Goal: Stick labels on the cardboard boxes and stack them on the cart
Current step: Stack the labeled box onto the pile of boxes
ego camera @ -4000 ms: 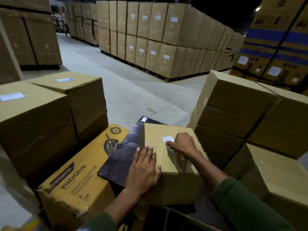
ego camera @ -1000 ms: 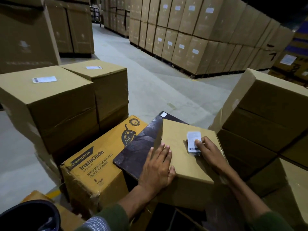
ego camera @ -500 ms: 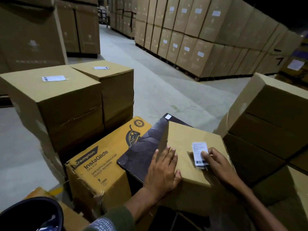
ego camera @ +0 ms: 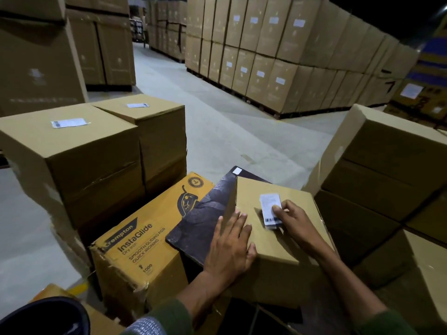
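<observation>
two boxes (ego camera: 72,151) at left already labelled on top. plain box (ego camera: 273,228) in front, atop the crates, mid-labelling: left hand (ego camera: 229,247) flat and open on its near corner, right hand (ego camera: 294,220) pinching the label (ego camera: 269,206) down onto the lid. not yet stacked; unlabelled boxes (ego camera: 387,165) waiting at right. no cart in view.
</observation>
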The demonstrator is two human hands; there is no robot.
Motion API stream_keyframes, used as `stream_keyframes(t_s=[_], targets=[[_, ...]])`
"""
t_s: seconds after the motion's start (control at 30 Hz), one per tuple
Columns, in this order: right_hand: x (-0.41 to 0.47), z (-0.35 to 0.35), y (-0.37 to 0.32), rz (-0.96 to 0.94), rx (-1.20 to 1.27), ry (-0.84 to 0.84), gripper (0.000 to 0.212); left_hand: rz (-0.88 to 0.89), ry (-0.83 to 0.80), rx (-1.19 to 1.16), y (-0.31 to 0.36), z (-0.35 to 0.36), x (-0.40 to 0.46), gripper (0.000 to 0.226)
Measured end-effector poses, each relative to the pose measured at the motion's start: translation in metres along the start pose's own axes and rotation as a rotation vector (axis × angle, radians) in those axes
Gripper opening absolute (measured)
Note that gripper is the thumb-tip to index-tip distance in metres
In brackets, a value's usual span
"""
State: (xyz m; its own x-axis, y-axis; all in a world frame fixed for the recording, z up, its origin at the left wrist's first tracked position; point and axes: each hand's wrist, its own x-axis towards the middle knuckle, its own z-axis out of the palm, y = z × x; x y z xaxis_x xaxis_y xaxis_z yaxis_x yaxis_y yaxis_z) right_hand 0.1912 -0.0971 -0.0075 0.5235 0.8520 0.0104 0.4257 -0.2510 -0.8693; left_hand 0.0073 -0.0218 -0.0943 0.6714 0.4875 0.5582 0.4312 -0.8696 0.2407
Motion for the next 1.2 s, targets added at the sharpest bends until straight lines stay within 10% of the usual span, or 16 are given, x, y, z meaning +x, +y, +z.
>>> stream_keyframes(t_s=[0.63,1.2], targets=[[-0.001,0.032,-0.053,-0.056,0.096,0.050,0.013,-0.135,-0.044,0.158,-0.049,-0.058,-0.008,0.076],[-0.041,0.347,-0.134,-0.513,-0.103,-0.621,0.004,-0.818,-0.009,0.624,-0.167,-0.218,-0.259,0.061]])
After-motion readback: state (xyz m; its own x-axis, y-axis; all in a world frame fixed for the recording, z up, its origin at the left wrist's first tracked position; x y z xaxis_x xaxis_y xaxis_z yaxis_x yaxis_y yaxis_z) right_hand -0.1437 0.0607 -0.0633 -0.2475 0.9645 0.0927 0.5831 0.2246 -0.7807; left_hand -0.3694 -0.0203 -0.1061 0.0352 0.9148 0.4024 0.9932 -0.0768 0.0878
